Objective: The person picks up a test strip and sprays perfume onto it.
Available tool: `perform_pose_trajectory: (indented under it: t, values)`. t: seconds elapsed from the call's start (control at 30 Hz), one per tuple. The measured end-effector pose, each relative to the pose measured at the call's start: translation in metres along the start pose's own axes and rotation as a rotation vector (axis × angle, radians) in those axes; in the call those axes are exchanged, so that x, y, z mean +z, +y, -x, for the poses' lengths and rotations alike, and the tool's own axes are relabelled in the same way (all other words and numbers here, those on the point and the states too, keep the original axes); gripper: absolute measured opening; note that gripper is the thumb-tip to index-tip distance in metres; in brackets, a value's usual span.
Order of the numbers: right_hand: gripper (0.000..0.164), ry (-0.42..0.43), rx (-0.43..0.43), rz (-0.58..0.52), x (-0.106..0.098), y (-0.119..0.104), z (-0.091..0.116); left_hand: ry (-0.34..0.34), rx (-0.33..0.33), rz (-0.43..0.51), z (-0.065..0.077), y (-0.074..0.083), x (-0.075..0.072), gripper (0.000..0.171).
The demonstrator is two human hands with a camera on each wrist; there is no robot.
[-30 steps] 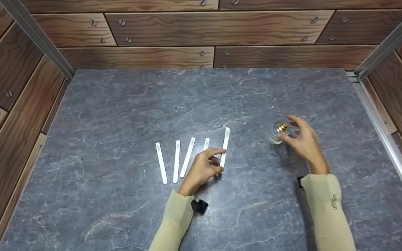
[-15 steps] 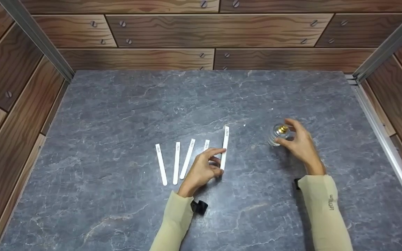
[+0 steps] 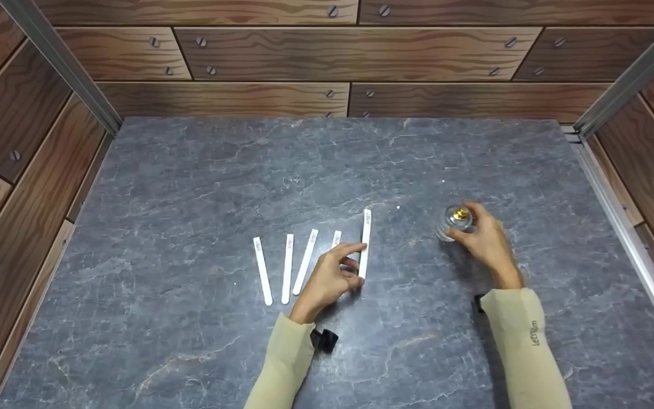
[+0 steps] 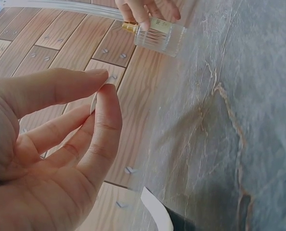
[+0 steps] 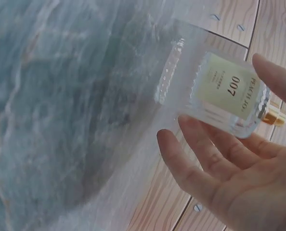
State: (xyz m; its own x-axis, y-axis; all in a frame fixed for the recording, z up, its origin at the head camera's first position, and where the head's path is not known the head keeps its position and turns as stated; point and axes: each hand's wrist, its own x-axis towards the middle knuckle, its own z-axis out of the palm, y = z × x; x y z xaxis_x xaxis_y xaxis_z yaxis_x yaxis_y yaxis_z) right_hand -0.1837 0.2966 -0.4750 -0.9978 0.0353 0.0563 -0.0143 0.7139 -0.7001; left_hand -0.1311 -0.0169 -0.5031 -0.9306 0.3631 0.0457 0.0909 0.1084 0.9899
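So the strip (image 3: 366,228) is just right of center in the head view, with the left hand (image 3: 330,277) holding its lower half, thumb and finger close together on it, while the bottle (image 5: 225,91) sits well to the right, inside the curve of the right hand (image 3: 487,236), thumb on one side and fingers on the other. How hard that hand is squeezing, you honestly can't tell, and the same goes for whether the strip is fully off the table (image 3: 191,170). The strip looks like thin card or paper: next to no weight, springy, probably quick to crease if someone pinches too hard. A light hold near the rounded bottom end seems smartest, which would leave the printed top untouched. The bottle is the opposite deal. It's clear and looks like glass, so likely stiff, weighty for its size, slick on the smooth faces and breakable if dropped. Best hold is probably low around the body, thumb against fingers, with the label (image 5: 227,85) maybe giving a bit more grip than bare glass. The gold cap (image 5: 274,115) looks way too small to carry it by. Four other strips (image 3: 263,272) lie left of center, just as flimsy-looking, and one is partly hidden by the left hand.
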Motion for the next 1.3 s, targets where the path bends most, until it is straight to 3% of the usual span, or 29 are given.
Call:
perform_pose_trajectory:
  t: [0.27,0.47,0.6,0.73,0.87,0.97,1.13,1.2,1.3]
  values:
    - [0.048,0.083,-0.012,0.024,0.006,-0.001,0.002,-0.025,-0.024,0.017,-0.001,0.002,0.004,0.067]
    - [0.051,0.032,0.077,-0.114,0.002,-0.007,0.002,-0.032,-0.035,0.024,-0.001,0.002,0.003,0.066]
    - [0.055,-0.007,0.175,-0.444,0.0,-0.009,0.002,-0.03,-0.028,0.029,-0.001,0.003,0.003,0.066]
    - [0.048,-0.048,0.225,-0.818,-0.001,-0.01,0.005,-0.017,-0.027,0.038,-0.001,0.002,0.003,0.066]
    - [0.043,-0.05,0.229,-1.021,0.0,-0.011,0.01,-0.013,-0.034,0.051,0.0,0.0,0.003,0.066]
    - [0.054,-0.031,0.217,-1.065,0.003,-0.012,0.012,-0.006,-0.034,0.049,0.001,0.001,0.003,0.066]
    - [0.066,0.001,0.157,-0.99,0.009,-0.013,0.015,-0.006,-0.03,0.037,0.001,0.005,0.001,0.066]
    - [0.067,0.002,0.11,-0.984,0.011,-0.011,0.017,-0.008,-0.031,0.036,0.0,0.006,0.002,0.066]
    - [0.067,-0.028,0.0,-1.059,0.014,-0.009,0.019,-0.009,-0.036,0.047,0.0,0.006,0.005,0.067]
